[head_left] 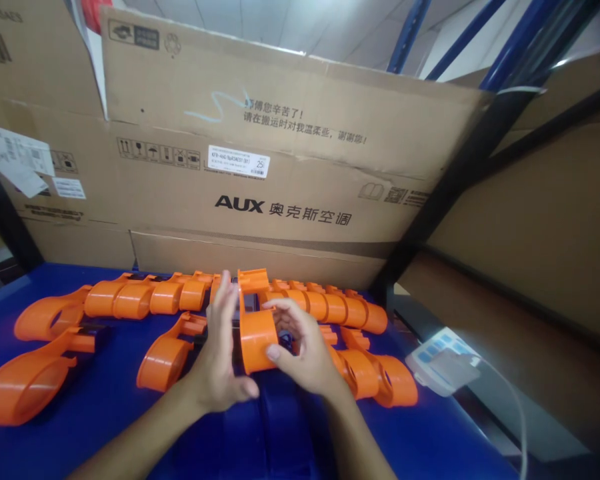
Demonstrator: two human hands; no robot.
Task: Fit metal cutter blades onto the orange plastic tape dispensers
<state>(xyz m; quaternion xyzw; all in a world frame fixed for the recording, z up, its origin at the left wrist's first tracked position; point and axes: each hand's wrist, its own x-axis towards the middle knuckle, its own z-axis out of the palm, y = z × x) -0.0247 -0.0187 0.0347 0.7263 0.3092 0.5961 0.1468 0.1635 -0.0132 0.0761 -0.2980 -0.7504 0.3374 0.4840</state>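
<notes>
An orange plastic tape dispenser, with a broad ring and an arm rising from it, is held upright in front of me. My right hand grips its ring, thumb on the near face and fingers curled behind the right side. My left hand is open along its left side, fingers pointing up and thumb spread; I cannot tell whether it touches the arm. Just below, smooth blue rounded shapes stand at the near edge, their kind unclear.
Several more orange dispensers lie in rows on the blue surface, such as one at front left and one at right. A cardboard box forms the back wall. A white power strip with a cable sits right, beside a dark rack post.
</notes>
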